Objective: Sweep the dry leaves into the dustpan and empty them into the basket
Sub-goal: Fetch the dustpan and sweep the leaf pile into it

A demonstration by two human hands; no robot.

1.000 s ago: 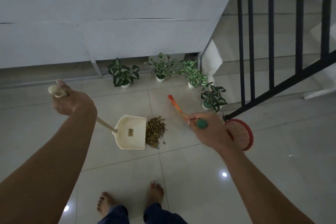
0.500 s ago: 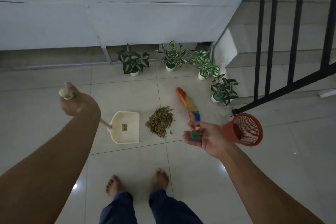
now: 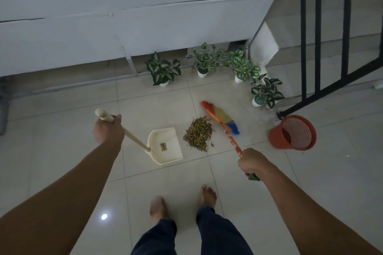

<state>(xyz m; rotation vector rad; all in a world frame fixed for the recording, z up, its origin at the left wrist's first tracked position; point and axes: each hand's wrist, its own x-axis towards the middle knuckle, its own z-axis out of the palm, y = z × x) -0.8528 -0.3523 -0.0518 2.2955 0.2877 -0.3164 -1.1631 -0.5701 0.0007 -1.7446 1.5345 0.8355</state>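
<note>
Dry leaves (image 3: pixel 198 133), a small heap of curled brown-yellow scraps, lie on the pale glossy tiled floor (image 3: pixel 145 105) out toward the middle, well clear of the edge where it meets the white wall. They look almost weightless, brittle and loose, so I judge they will scatter or crumble under a hard stroke and skate easily on the slick tile. They are best moved with short, low, light passes of bristle rather than picked up by hand. To the pile's left sits the cream plastic dustpan (image 3: pixel 165 147), its open mouth turned toward the leaves with a strip of bare tile between lip and heap. The left hand (image 3: pixel 108 129) has its fingers wrapped firmly round the upper part of the pan's long pale handle (image 3: pixel 132 136), a sound place to steady it or press the lip down. On the pile's far right side, the broom with orange, yellow and blue bristles (image 3: pixel 221 117) rests at the heap's edge. Its slim orange shaft is held in the closed fist of the right hand (image 3: pixel 251 162) near the green end, which gives reach but less control than a lower hold. A red plastic mesh basket (image 3: pixel 275 136) stands further right, near the floor's corner by the black stair railing (image 3: pixel 317 47). Whether it is tipped I cannot tell. It looks light and could slide if knocked. Four small potted plants (image 3: pixel 163 70) line the wall edge beyond.
</note>
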